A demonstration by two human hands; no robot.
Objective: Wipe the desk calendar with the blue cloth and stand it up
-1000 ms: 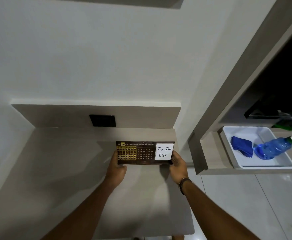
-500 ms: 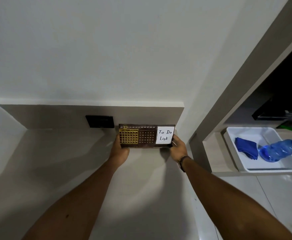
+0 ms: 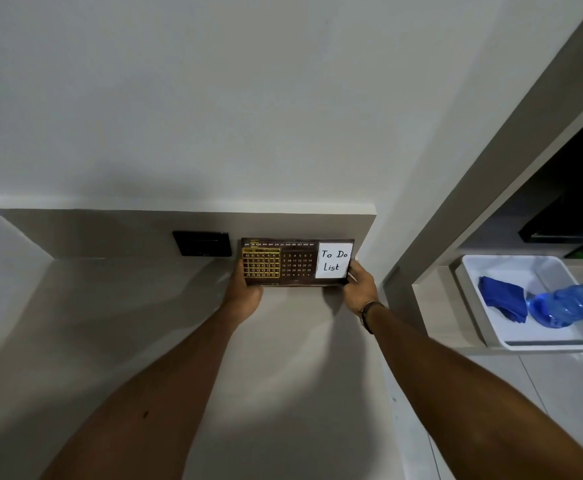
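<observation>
The dark brown desk calendar (image 3: 295, 263), with a gold date grid and a white "To Do List" note, stands upright at the back of the beige desk (image 3: 110, 323), against the low back panel. My left hand (image 3: 243, 294) grips its lower left corner. Its lower right corner is held by my right hand (image 3: 359, 289), which wears a dark wristband. The blue cloth (image 3: 503, 297) lies crumpled in a white tray (image 3: 491, 265) far to the right, away from both hands.
A black wall socket plate (image 3: 202, 243) sits on the back panel just left of the calendar. A blue plastic bottle (image 3: 567, 304) lies in the tray beside the cloth. A grey partition (image 3: 463, 188) separates the desk from the shelf unit holding the tray.
Both hands have carried the calendar away from me, from the middle of the desk to the back panel, where it now stands next to the socket plate.
</observation>
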